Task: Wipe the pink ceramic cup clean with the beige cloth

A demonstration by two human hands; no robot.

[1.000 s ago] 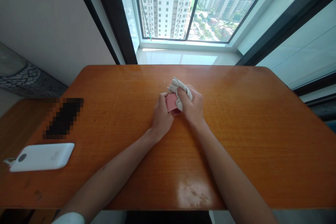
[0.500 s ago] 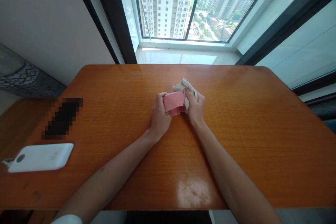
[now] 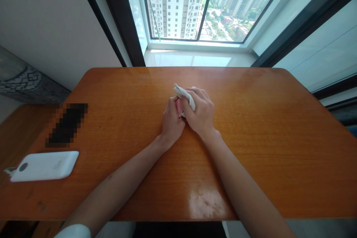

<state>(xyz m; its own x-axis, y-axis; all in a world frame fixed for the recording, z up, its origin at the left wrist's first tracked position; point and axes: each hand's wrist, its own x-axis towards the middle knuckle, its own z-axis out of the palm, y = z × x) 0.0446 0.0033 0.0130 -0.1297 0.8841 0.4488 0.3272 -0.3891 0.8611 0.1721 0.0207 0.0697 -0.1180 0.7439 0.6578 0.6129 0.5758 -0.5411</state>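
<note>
Both my hands meet at the middle of the orange wooden table. My left hand is closed round a small pink object, of which only a sliver shows between the hands. My right hand is closed on a crumpled white cloth and presses it over the pink object, covering most of it. The cloth's end sticks out above my knuckles.
A white power bank lies near the table's left front edge. A dark pixelated object lies behind it. A large window with tall buildings outside stands beyond the table's far edge.
My right hand has swept left with the cloth across the pink object, which was in plain view half a second ago and is now almost hidden. My left hand has stayed put.
</note>
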